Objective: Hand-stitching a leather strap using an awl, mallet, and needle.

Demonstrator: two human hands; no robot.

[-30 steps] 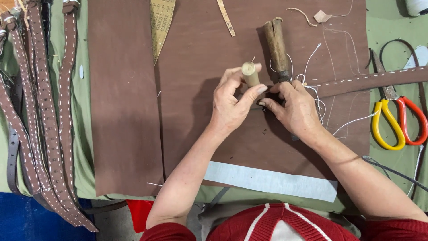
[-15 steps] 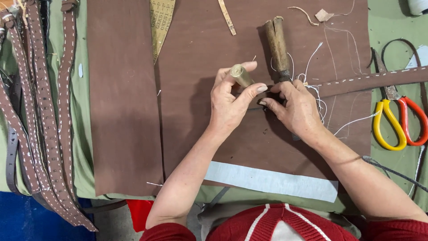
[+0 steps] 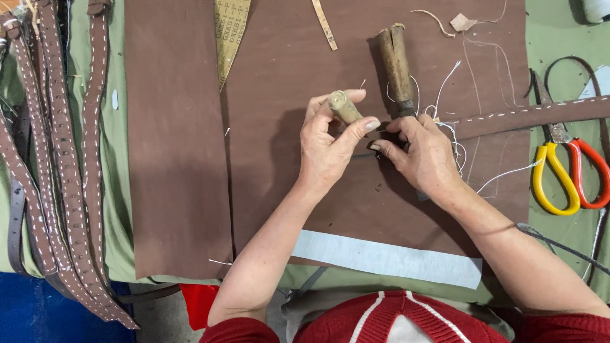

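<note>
My left hand (image 3: pixel 330 149) grips a small tool with a pale wooden handle (image 3: pixel 344 107), its handle end tilted up and to the left. My right hand (image 3: pixel 422 155) pinches the end of a brown stitched leather strap (image 3: pixel 527 115) that runs off to the right. The two hands meet at the strap's end over a large brown leather sheet (image 3: pixel 375 197). White thread (image 3: pixel 502 174) trails from the strap near my right hand. A second wooden-handled tool (image 3: pixel 394 60) lies just beyond my right hand.
Several brown stitched straps (image 3: pixel 57 171) hang at the left over a green cloth. A second brown leather sheet (image 3: pixel 175 140) lies left of the first. Scissors with yellow and red handles (image 3: pixel 565 171) lie at the right. A pale paper strip (image 3: pixel 387 257) lies along the near edge.
My left hand has tilted the wooden-handled tool further to the left and drawn it slightly back from the strap end. My right hand has stayed on the strap.
</note>
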